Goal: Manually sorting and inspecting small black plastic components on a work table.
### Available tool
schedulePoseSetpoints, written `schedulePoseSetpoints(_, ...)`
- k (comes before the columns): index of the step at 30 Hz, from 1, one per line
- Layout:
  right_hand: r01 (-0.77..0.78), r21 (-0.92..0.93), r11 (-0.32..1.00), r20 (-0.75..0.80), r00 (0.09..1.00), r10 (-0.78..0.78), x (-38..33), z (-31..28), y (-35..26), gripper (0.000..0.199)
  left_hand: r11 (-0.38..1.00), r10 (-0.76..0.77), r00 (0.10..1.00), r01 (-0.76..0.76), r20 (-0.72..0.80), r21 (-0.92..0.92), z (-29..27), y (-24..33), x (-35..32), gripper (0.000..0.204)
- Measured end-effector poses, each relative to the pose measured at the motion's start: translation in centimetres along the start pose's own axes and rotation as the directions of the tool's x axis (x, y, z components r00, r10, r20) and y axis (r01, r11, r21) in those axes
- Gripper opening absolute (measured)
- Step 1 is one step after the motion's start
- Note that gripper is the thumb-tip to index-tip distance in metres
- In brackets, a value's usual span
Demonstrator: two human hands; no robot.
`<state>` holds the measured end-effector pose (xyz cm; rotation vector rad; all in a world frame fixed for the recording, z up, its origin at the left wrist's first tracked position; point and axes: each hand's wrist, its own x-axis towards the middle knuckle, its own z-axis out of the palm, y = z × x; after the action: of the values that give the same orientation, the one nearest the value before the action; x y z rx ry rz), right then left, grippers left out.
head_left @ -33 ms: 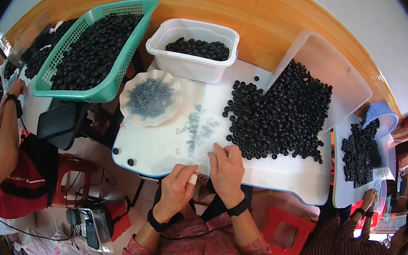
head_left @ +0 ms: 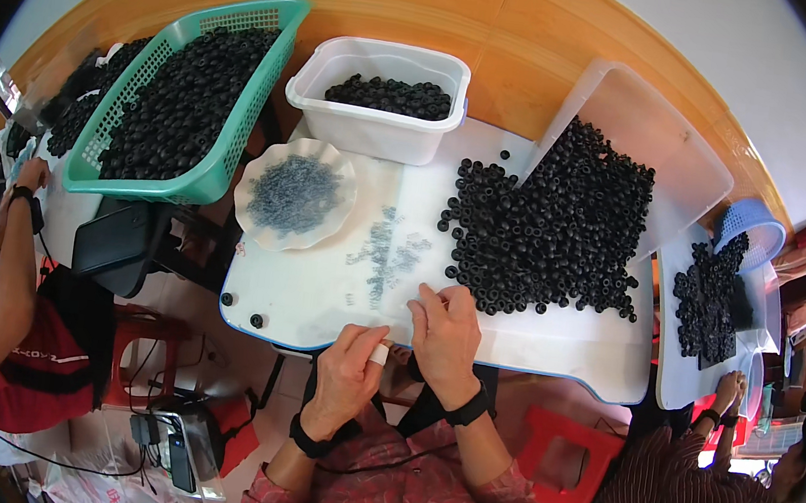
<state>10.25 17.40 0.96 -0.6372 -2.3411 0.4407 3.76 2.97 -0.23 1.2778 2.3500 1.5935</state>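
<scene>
My left hand (head_left: 345, 372), with a white wrap around one finger, is closed in a pinch at the front edge of the white table (head_left: 319, 287). Just to its right, my right hand (head_left: 445, 344) is also closed, thumb and fingertips together over the table edge. Whatever either pinch holds is too small or hidden to make out. Ahead of my hands lie scattered small, thin translucent pieces (head_left: 380, 257). A large pile of black ring-shaped parts (head_left: 555, 229) spreads beyond my right hand. A scalloped cream dish (head_left: 247, 209) at the left holds more translucent pieces.
A white tub (head_left: 376, 137) and a green basket (head_left: 223, 171), both holding black parts, stand at the back left. A clear bin (head_left: 678, 154) lies tipped behind the pile. Two black rings (head_left: 257, 320) sit near the front-left edge. Other people work at both sides; red stools (head_left: 566, 464) stand below.
</scene>
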Motion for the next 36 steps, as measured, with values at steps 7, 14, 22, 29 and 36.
schedulePoseSetpoints(7, -0.038, 0.091, 0.995, -0.015, 0.999, 0.04, -0.7, -0.2, 0.0, 0.012, 0.999, -0.028, 0.999, 0.028, 0.021, -0.014, -0.3, 0.7, 0.5, 0.023)
schedulePoseSetpoints(14, -0.194, 0.326, 0.925, -0.016, 0.978, 0.21, -3.3, -2.4, 0.8, 0.013, 0.993, 0.104, 0.995, -0.103, 0.011, -0.066, 2.3, 1.1, 4.3, 0.029)
schedulePoseSetpoints(22, -0.27, 0.328, 0.905, -0.041, 0.953, 0.299, -4.8, -4.1, 2.3, 0.015, 0.97, 0.135, 0.98, -0.161, 0.146, 0.183, 6.5, 0.9, 9.2, 0.038)
schedulePoseSetpoints(29, -0.3, 0.39, 0.871, -0.039, 0.939, 0.341, -4.8, -3.9, 2.6, 0.017, 0.957, 0.079, 0.97, -0.138, 0.229, 0.254, 7.3, 0.6, 9.7, 0.034)
schedulePoseSetpoints(36, -0.298, 0.402, 0.866, -0.03, 0.941, 0.338, -4.7, -4.3, 2.4, 0.019, 0.903, -0.094, 0.981, 0.155, 0.167, -0.401, 5.2, 1.2, 7.7, 0.024)
